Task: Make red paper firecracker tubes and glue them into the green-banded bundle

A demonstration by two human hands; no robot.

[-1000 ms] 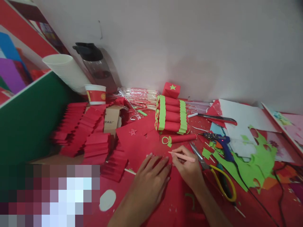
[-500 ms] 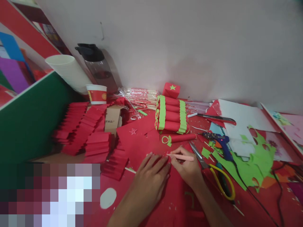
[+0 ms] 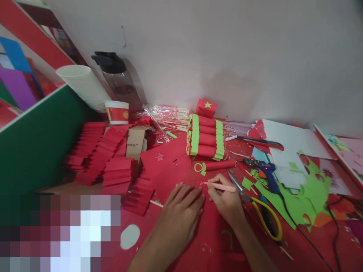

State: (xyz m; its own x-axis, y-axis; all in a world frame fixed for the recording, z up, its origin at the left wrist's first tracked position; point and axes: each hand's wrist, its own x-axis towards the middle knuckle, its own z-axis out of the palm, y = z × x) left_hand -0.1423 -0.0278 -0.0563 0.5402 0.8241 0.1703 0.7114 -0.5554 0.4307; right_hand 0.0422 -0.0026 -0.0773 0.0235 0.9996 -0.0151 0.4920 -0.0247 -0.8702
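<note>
A sheet of red paper (image 3: 167,173) lies in front of me, with a star outline (image 3: 160,157) drawn near its upper left. My left hand (image 3: 183,209) rests flat on the paper, fingers stretched out. Pinched in my right hand (image 3: 228,202) is a pale pink pen (image 3: 222,186), its tip on the paper beside a small light mark. Just beyond the pen is a red paper roll (image 3: 221,165) with a green ring (image 3: 198,167) at its left end. Behind it stands a bundle of red rolls (image 3: 207,140) banded in green.
Scissors with yellow handles (image 3: 272,223) lie right of my right hand. Beyond them are a blue glue gun (image 3: 268,172), green paper scraps (image 3: 303,204) and a box cutter (image 3: 263,141). Pleated red paper (image 3: 116,173), a paper cup (image 3: 117,112) and a bottle (image 3: 120,81) stand left.
My right hand and the pen have shifted slightly to the right, and the pink mark at the tip shows more. My left hand stays in place on the paper.
</note>
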